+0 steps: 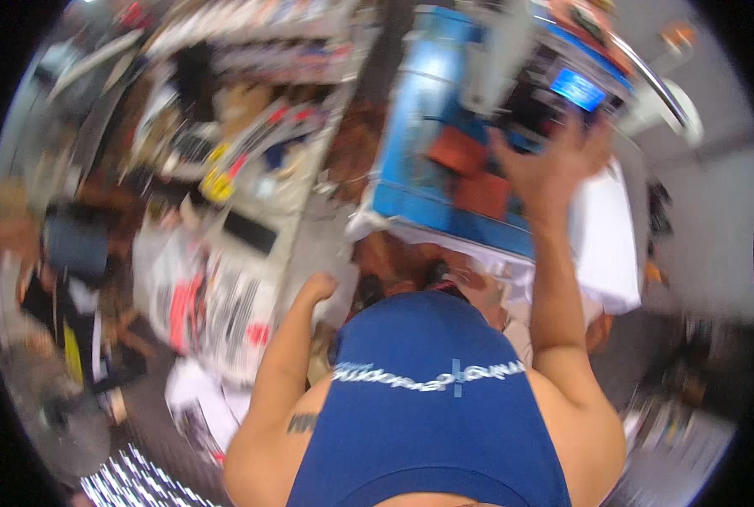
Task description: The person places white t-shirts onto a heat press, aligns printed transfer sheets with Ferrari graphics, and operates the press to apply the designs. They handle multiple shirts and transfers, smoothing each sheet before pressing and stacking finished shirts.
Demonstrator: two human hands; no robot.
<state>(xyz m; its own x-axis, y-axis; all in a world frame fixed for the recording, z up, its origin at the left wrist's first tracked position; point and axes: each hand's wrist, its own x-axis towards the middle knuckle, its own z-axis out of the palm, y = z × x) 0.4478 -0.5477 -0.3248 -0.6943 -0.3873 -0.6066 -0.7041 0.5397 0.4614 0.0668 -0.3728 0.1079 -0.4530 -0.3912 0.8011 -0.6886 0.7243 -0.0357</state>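
Observation:
My right hand (pixel 554 165) reaches out with its fingers spread, in front of a machine with a small lit blue screen (pixel 578 89). Motion blur hides whether its fingertips touch the machine. Below and left of that hand, two reddish-brown square pieces (pixel 481 195) lie on a blue work surface (pixel 427 76). White cloth (pixel 609 241) hangs over the right side of this bench. My left hand (pixel 318 289) is lower down, beside the edge of the cluttered table at left. Its fingers are smeared, and I cannot make out anything in them.
The left table (pixel 305 182) carries a dark phone-like slab (pixel 250 231), yellow-and-red tools (pixel 218 184) and many blurred small items. A printed plastic bag (pixel 233 313) sits at its near end. A curved metal handle (pixel 651 76) juts from the machine. A pale wall (pixel 715 220) stands at right.

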